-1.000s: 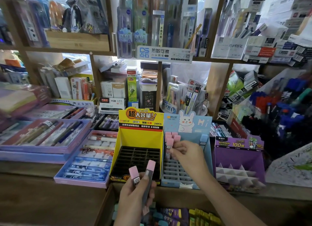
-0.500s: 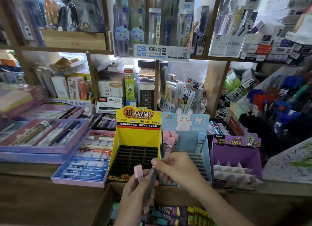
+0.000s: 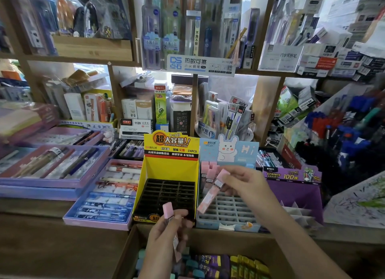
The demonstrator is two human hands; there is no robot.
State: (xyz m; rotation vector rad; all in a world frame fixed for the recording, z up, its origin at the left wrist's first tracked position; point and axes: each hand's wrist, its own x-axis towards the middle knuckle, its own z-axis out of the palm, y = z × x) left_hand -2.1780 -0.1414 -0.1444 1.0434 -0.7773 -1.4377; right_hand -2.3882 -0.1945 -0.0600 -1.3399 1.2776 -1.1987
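- Pink-capped tilted tube (image 3: 210,192) is pinched near its cap end by the thumb and fingertips of the right hand (image 3: 248,187). Its lower end points down-left over the grid of the blue box (image 3: 229,211).
- Change: a second ago the left hand (image 3: 166,235) held two such tubes, and the right hand was up at the back row (image 3: 208,170) of the blue box.
- Half a second ago the right hand had dropped to the left hand and closed on one of the pair. It has since carried that tube up and away, over the grid.
- Left hand: fingers are curled round the second tube (image 3: 168,211), cap upward, in front of the yellow box (image 3: 170,170). It holds one tube now, not two.
- The tilted tube is not in a slot yet. Whether its lower end touches the grid cannot be told from this view.
- Reading: the hand-to-hand pass is done, and the step in hand is seating this tube beside the standing ones.
- Next move, as I judge it: turn the tube upright over a free slot, then lower it.
- Most slots of the blue box show bare, so the filling looks to be at an early stage.
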